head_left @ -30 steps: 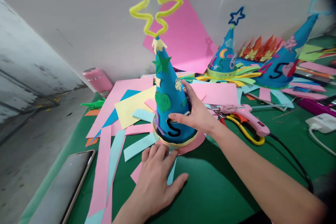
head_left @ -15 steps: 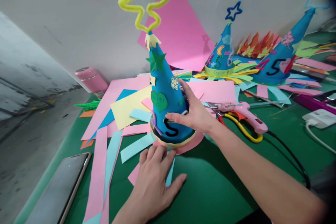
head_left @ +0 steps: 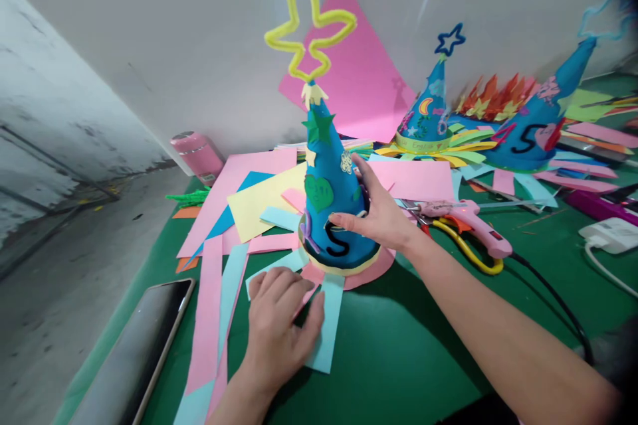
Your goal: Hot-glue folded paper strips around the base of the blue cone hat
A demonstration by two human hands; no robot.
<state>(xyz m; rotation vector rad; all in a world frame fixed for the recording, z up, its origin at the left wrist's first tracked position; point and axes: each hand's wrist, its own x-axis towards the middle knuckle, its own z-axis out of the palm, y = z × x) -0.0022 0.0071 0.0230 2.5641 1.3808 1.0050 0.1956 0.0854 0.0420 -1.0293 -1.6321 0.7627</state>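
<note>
A blue paper cone hat [head_left: 331, 199] stands on the green table [head_left: 423, 358]. It bears a black "5", green stickers and a yellow pipe-cleaner star [head_left: 309, 30] on top. My right hand [head_left: 376, 209] rests open against the cone's right side, thumb across its front. My left hand [head_left: 279, 329] lies in front of the hat's base, fingers curled down onto a pink paper strip [head_left: 312, 275], beside a light blue strip [head_left: 326, 325]. Pink and light blue strips fan out from the hat's pink brim.
A phone [head_left: 132, 362] lies at the near left edge. A pink glue gun [head_left: 466, 219] and yellow-handled scissors [head_left: 468, 252] lie right of the hat. Two more blue cone hats [head_left: 428, 109] [head_left: 543, 123] stand behind. Coloured paper sheets [head_left: 259, 199], a pink bottle [head_left: 197, 156] and a white wall panel are beyond.
My left hand has slid left and back from the hat's base, uncovering the light blue strip. My right hand stays on the cone. The view has shifted slightly.
</note>
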